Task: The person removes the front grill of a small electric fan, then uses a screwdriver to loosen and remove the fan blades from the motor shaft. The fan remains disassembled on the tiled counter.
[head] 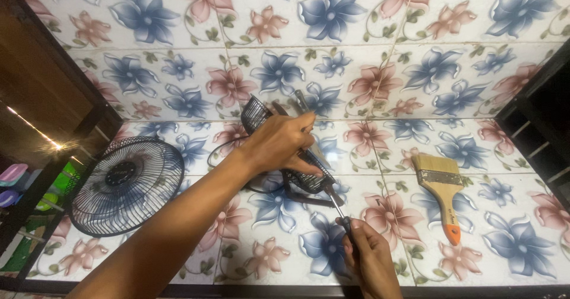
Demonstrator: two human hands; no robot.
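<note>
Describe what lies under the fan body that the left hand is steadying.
Under the fan body lies flowered tile floor, with a dark cable looping out leftward. The left hand and the housing hide whatever sits directly beneath.

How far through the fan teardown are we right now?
Done: one black grille already lies detached on the flowered tile floor. In hand: the left hand steadies the fan body with its other grille, while the right hand drives a screwdriver into it. Left: that grille is still attached, and the paintbrush lies untouched on the floor.
</note>
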